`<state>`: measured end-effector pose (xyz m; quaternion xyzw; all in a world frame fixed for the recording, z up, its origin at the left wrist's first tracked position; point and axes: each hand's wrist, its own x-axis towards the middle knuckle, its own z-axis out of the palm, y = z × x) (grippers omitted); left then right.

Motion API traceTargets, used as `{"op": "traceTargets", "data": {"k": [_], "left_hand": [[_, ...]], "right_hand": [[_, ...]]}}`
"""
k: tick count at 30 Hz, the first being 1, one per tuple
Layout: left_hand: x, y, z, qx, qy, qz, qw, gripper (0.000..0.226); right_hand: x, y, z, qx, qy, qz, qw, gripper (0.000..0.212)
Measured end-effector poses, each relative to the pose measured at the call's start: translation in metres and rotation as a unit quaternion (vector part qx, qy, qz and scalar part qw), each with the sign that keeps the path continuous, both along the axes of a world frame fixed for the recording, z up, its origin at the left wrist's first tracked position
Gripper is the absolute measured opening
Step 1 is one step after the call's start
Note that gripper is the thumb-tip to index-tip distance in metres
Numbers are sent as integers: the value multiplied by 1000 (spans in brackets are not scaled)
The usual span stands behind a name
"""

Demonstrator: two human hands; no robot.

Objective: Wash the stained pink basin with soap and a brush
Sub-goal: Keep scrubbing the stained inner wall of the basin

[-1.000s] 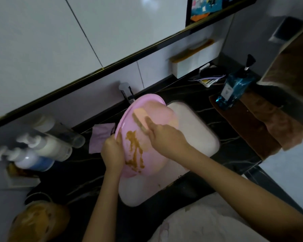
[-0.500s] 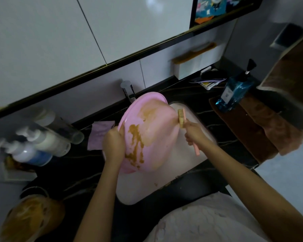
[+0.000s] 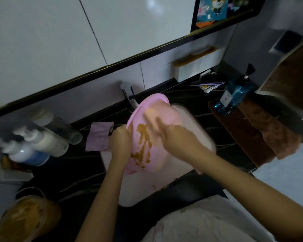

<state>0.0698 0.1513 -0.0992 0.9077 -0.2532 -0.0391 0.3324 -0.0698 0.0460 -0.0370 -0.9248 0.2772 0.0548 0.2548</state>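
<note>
Half a second ago the right hand was off the basin's right rim with the brush upright; it has now swung back across the inside of the pink basin, blurred by motion. Its fingers are partly extended over the basin's upper inner wall; whether they close on the brush, a pale blur just beyond the fingertips, cannot be told. The left hand is clenched on the basin's left rim, thumb inside, holding it tilted on edge with its opening facing right.

Inside the basin a brown stain runs down the lower left wall, between the two hands.

The basin stands over the white sink, which shows to its right and below it. The faucet rises just behind the basin's top rim. Left of the basin a lilac cloth lies on the dark counter; farther left are pump bottles. Well right of the basin stands a blue bottle on a brown towel. Lower left of the basin sits a stained yellowish container.

The sink's right half is open room; the faucet crowds the basin's far edge.
</note>
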Motion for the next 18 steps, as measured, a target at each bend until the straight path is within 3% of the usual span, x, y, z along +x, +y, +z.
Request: {"op": "traceTargets", "data": {"k": [2,5,7,12,16,18], "left_hand": [[0,-3,-2,-14,11,-8,1000,47],[4,5,-2,-16,12,-12,1000,45],[2,8,-1,-18,10,-13,1000,43],[-2,1,4,7,23,-8,1000,40],[-8,3,7,-3,29,-14,999,38],[-13,-3,8,8,31,-17,999,37]], "right_hand": [[0,14,-3,-30,-8,70,997,52],[19,-28,-12,-65,34,-76,994,54],[15,-33,-6,-76,64,-109,989,57],[-3,14,-1,-110,22,55,992,57],[31,-50,-11,-36,38,-110,993,49],[28,-48,-6,-24,64,-122,990,45]]}}
